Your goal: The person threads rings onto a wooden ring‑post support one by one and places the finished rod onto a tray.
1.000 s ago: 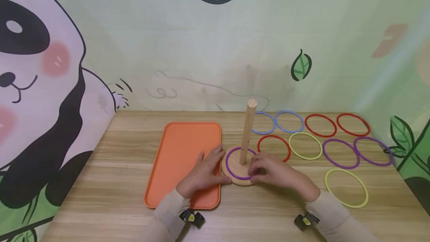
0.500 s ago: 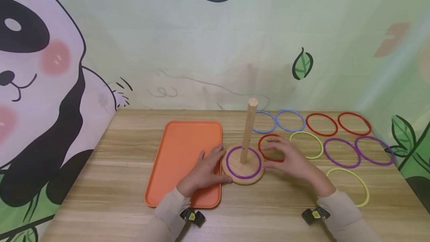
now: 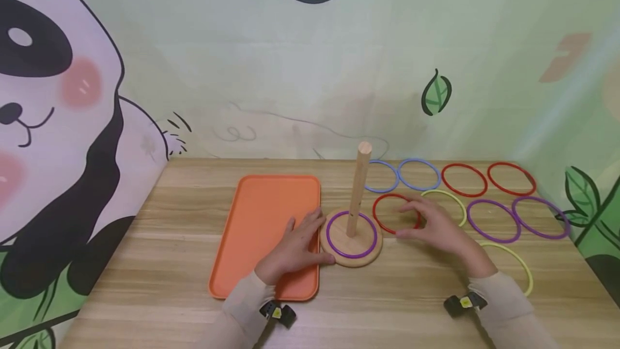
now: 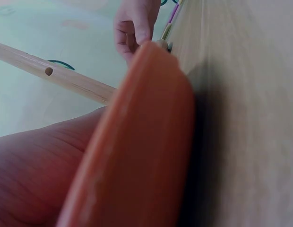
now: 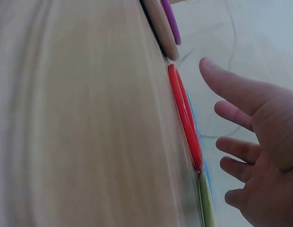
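A wooden peg (image 3: 359,187) stands upright on a round wooden base (image 3: 340,238). Flat on that base, around the peg, lies a purple ring (image 3: 352,256). My left hand (image 3: 292,251) reaches across the orange tray (image 3: 266,203), its fingers and thumb spread at the left edge of the base. My right hand (image 3: 441,228) hovers over the right side of a red ring (image 3: 380,224), fingers and thumb apart. In the right wrist view, my right hand (image 5: 267,137) shows nothing between its fingers, with the red ring (image 5: 184,116) beside it. The hand partly covers a yellow ring (image 3: 457,201).
Two blue rings (image 3: 419,190) and two red rings (image 3: 464,195) lie along the back. Purple rings (image 3: 491,241) lie at right. Another yellow ring (image 3: 528,268) is partly behind my right wrist. A patterned wall (image 3: 310,69) rises at the table's back edge.
My right hand has let go of the purple ring on the base and moved right, over the red ring. The left hand has stayed in place.
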`<state>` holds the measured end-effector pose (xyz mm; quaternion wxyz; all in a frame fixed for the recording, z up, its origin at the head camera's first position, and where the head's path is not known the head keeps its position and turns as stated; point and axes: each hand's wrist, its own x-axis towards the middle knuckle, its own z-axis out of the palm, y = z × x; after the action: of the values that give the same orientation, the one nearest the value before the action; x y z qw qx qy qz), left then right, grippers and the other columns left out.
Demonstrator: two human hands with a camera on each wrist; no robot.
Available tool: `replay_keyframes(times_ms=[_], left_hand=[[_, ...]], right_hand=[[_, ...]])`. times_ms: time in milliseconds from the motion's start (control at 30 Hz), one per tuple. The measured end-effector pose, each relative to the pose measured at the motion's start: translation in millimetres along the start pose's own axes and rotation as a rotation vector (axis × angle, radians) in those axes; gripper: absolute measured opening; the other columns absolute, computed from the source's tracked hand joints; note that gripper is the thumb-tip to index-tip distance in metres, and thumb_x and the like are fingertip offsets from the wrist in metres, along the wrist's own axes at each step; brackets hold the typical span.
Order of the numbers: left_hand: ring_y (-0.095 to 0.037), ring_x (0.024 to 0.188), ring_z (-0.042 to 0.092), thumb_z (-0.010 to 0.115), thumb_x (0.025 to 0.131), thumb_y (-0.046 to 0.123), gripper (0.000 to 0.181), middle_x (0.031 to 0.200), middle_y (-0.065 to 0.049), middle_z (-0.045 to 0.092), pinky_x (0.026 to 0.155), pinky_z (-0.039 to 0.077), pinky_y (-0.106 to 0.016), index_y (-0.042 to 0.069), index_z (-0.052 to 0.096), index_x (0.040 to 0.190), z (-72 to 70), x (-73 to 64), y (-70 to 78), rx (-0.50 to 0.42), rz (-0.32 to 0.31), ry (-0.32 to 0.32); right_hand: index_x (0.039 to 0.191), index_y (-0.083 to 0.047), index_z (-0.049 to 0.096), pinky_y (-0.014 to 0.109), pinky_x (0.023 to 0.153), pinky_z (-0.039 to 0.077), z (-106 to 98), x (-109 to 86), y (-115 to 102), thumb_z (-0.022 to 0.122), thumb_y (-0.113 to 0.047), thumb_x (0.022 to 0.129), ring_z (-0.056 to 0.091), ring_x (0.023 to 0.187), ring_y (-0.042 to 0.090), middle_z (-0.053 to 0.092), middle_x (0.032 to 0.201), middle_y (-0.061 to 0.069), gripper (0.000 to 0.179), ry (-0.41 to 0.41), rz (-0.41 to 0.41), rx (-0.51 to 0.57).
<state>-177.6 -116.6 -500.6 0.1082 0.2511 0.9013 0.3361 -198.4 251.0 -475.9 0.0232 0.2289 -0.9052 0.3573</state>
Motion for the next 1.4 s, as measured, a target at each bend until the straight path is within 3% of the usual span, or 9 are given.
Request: replay_keyframes(times_ms=[433, 667, 967, 1200, 1400], left_hand=[[-0.030, 0.162, 0.015, 0.082, 0.090, 0.050, 0.099, 0.175, -0.012, 0.020, 0.126, -0.005, -0.061, 0.007, 0.035, 0.165, -1.2, -0.5, 2.1, 0.004, -0.002, -0.001], [-0.031, 0.162, 0.015, 0.082, 0.090, 0.051, 0.098, 0.175, -0.012, 0.020, 0.126, -0.006, -0.061, 0.006, 0.036, 0.164, -1.2, -1.0, 2.5, 0.003, 0.000, 0.001], [-0.031, 0.162, 0.014, 0.082, 0.090, 0.050, 0.098, 0.175, -0.012, 0.020, 0.126, -0.006, -0.061, 0.006, 0.036, 0.164, -1.1, -1.0, 2.6, 0.001, -0.001, -0.001], [-0.029, 0.163, 0.013, 0.082, 0.090, 0.050, 0.098, 0.175, -0.011, 0.020, 0.126, -0.006, -0.061, 0.006, 0.036, 0.164, -1.3, -1.1, 2.7, 0.004, -0.002, 0.000], [-0.028, 0.163, 0.014, 0.082, 0.090, 0.052, 0.099, 0.175, -0.011, 0.020, 0.127, -0.005, -0.061, 0.006, 0.036, 0.164, -0.9, -1.1, 2.1, 0.008, -0.002, 0.005]], right_hand=[[0.106, -0.005, 0.071, 0.076, 0.115, 0.024, -2.1, 2.1, 8.0, 0.096, -0.025, 0.078, 0.030, 0.146, 0.062, 0.041, 0.155, 0.039, 0.043, -0.041, 0.064, -0.010], [0.091, -0.009, 0.068, 0.076, 0.116, 0.019, -2.4, 0.9, 9.8, 0.096, -0.021, 0.076, 0.025, 0.144, 0.068, 0.049, 0.147, 0.041, 0.034, -0.042, 0.062, 0.003], [0.088, -0.010, 0.070, 0.077, 0.118, 0.015, -2.1, 2.1, 8.7, 0.095, -0.026, 0.078, 0.018, 0.148, 0.067, 0.044, 0.150, 0.043, 0.032, -0.079, 0.126, -0.033], [0.076, -0.016, 0.065, 0.078, 0.117, 0.014, -2.3, 2.6, 8.3, 0.095, -0.028, 0.078, 0.017, 0.148, 0.068, 0.046, 0.150, 0.042, 0.032, -0.078, 0.125, -0.048], [0.074, -0.017, 0.064, 0.077, 0.118, 0.014, -1.4, 2.5, 8.6, 0.095, -0.028, 0.079, 0.017, 0.149, 0.067, 0.046, 0.150, 0.042, 0.033, -0.080, 0.125, -0.050]])
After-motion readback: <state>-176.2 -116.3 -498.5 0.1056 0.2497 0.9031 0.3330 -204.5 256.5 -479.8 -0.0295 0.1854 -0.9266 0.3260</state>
